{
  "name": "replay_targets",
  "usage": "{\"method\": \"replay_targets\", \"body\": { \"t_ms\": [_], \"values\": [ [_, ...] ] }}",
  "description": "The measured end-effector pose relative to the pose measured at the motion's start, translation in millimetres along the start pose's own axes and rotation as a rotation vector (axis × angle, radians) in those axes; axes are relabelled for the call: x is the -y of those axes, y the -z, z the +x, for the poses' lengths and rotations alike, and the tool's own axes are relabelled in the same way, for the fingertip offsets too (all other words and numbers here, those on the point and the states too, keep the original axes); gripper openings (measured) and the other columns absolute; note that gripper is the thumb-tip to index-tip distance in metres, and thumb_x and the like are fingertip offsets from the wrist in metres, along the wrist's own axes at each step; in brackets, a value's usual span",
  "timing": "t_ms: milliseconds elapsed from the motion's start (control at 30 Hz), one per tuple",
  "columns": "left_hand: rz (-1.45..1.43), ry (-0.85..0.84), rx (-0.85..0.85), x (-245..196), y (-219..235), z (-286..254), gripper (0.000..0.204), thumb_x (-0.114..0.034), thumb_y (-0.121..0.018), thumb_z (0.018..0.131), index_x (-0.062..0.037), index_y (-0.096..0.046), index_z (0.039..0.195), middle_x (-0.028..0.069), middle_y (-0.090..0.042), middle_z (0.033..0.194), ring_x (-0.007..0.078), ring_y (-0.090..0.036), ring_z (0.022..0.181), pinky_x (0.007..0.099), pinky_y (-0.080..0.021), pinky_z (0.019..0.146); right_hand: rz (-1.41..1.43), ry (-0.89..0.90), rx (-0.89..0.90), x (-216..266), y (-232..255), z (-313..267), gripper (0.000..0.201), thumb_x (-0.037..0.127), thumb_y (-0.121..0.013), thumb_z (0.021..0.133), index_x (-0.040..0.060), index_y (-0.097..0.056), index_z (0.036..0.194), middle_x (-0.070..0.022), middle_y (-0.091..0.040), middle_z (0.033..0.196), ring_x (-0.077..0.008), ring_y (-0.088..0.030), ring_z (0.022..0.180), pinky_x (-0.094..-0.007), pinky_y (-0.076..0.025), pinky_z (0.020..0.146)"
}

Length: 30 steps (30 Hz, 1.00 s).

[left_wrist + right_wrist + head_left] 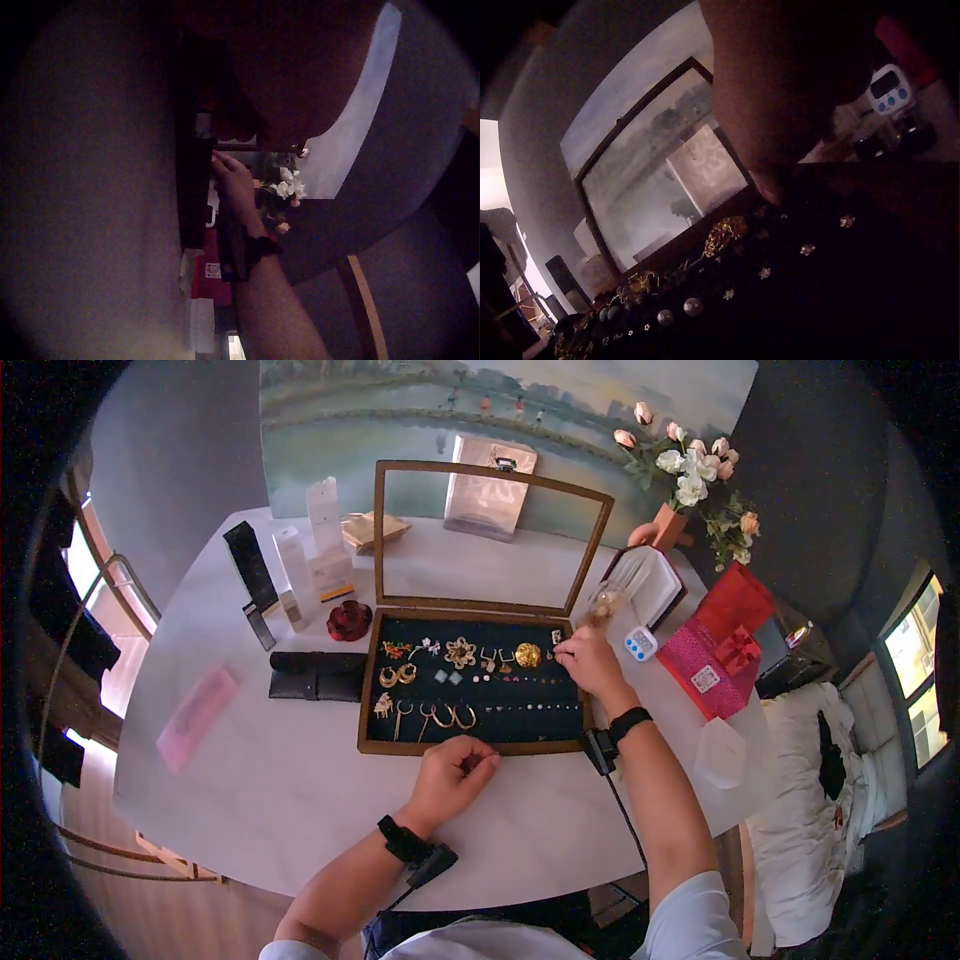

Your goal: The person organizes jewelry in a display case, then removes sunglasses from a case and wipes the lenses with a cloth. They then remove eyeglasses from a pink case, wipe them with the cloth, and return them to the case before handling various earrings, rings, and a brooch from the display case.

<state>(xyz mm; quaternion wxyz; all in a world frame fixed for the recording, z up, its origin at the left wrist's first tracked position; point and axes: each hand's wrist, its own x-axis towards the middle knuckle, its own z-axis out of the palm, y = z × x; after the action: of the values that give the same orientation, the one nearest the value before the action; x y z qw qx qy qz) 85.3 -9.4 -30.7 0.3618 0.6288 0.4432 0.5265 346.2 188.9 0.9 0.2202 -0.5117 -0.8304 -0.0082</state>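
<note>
As the left hand (452, 778) borders the case (385, 747), the right hand (594, 663) reaches inside.

Pink pouch (198, 718), laid near the left edge of the table (300, 790); landscape painting (350, 420), stood along the far edge; flowers (692, 475), set towards the far right; white box (719, 753), placed near the right edge.

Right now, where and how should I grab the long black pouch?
I'd pinch the black pouch across its middle from above, thumb on the near edge, fingers on the far one. It looks long and flat, with its right end close beside the jewelry box.
</note>
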Motion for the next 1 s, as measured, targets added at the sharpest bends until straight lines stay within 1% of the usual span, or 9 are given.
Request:
{"method": "replay_targets", "body": {
  "t_ms": [267, 367, 433, 600, 667, 833, 900, 967, 1000],
  "values": [
    [0.002, 0.008, 0.007, -2, 5, -1, 0.013, -0.012, -0.072, 0.088, 0.0002, -0.068, 0.089, 0.0074, -0.065, 0.076, 0.0109, -0.059, 0.063, 0.0270, -0.049, 0.058, 0.058, -0.011, -0.077, 6, 9, -2, 0.012, 0.017, -0.074, 0.082, 0.0083, -0.076, 0.090, -0.0126, -0.063, 0.091, -0.0334, -0.062, 0.090, -0.0436, -0.050, 0.080],
    [-0.045, 0.099, 0.062, 1, 3, -1, 0.014, -0.015, -0.071, 0.091, -0.0012, -0.067, 0.090, 0.0049, -0.067, 0.082, 0.0099, -0.060, 0.073, 0.0272, -0.050, 0.064, 0.116, -0.013, -0.098, 20, 18, -6, 0.013, 0.016, -0.073, 0.083, 0.0071, -0.076, 0.091, -0.0127, -0.063, 0.090, -0.0328, -0.062, 0.091, -0.0436, -0.050, 0.081],
    [-0.033, 0.010, -0.005, 3, 1, 0, 0.013, -0.012, -0.071, 0.090, 0.0005, -0.068, 0.091, 0.0066, -0.064, 0.076, 0.0102, -0.059, 0.064, 0.0271, -0.049, 0.058, 0.153, -0.027, -0.116, 39, 25, -14, 0.013, 0.016, -0.072, 0.084, 0.0060, -0.075, 0.092, -0.0128, -0.063, 0.090, -0.0326, -0.062, 0.090, -0.0423, -0.051, 0.080],
    [-0.158, 0.099, -0.071, -6, 15, 4, 0.014, -0.013, -0.069, 0.093, 0.0014, -0.067, 0.092, 0.0063, -0.066, 0.078, 0.0097, -0.062, 0.064, 0.0259, -0.050, 0.059, 0.379, -0.032, -0.162, 105, 40, -48, 0.015, 0.015, -0.070, 0.088, 0.0029, -0.073, 0.096, -0.0126, -0.064, 0.089, -0.0318, -0.063, 0.084, -0.0389, -0.052, 0.076],
    [-0.165, 0.104, -0.087, -6, 19, 6, 0.015, -0.013, -0.067, 0.094, 0.0019, -0.067, 0.092, 0.0063, -0.067, 0.078, 0.0096, -0.063, 0.065, 0.0254, -0.050, 0.059, 0.523, 0.019, -0.086, 127, 40, -63, 0.015, 0.015, -0.070, 0.089, 0.0006, -0.071, 0.092, -0.0130, -0.065, 0.087, -0.0314, -0.064, 0.078, -0.0374, -0.052, 0.071],
    [-0.139, -0.005, -0.296, -10, 31, 12, 0.022, -0.016, -0.058, 0.099, 0.0019, -0.068, 0.090, 0.0078, -0.066, 0.078, 0.0123, -0.062, 0.063, 0.0263, -0.049, 0.058, 0.516, 0.094, -0.162, 139, 17, -78, 0.017, 0.015, -0.070, 0.089, -0.0003, -0.066, 0.082, -0.0133, -0.065, 0.082, -0.0305, -0.064, 0.075, -0.0366, -0.051, 0.065],
    [-0.007, -0.093, -0.300, -11, 48, 13, 0.026, -0.019, -0.055, 0.101, 0.0012, -0.068, 0.089, 0.0078, -0.065, 0.077, 0.0128, -0.061, 0.066, 0.0268, -0.048, 0.060, 0.557, 0.002, -0.207, 137, 11, -81, 0.018, 0.015, -0.069, 0.089, -0.0002, -0.065, 0.080, -0.0128, -0.064, 0.080, -0.0305, -0.062, 0.071, -0.0371, -0.049, 0.062],
    [0.071, -0.130, -0.428, -3, 62, 17, 0.031, -0.022, -0.050, 0.102, 0.0001, -0.066, 0.089, 0.0038, -0.063, 0.077, 0.0128, -0.057, 0.073, 0.0280, -0.046, 0.066, 0.546, -0.016, -0.238, 135, 7, -86, 0.018, 0.014, -0.069, 0.090, -0.0002, -0.064, 0.080, -0.0132, -0.063, 0.079, -0.0307, -0.061, 0.069, -0.0374, -0.048, 0.061],
    [0.047, -0.067, -0.462, -5, 71, 16, 0.030, -0.023, -0.050, 0.102, -0.0008, -0.066, 0.089, 0.0041, -0.064, 0.082, 0.0142, -0.057, 0.074, 0.0279, -0.046, 0.067, 0.536, -0.037, -0.261, 135, 5, -85, 0.018, 0.014, -0.069, 0.090, -0.0001, -0.064, 0.080, -0.0136, -0.062, 0.078, -0.0310, -0.061, 0.067, -0.0377, -0.048, 0.060]
  ]
}}
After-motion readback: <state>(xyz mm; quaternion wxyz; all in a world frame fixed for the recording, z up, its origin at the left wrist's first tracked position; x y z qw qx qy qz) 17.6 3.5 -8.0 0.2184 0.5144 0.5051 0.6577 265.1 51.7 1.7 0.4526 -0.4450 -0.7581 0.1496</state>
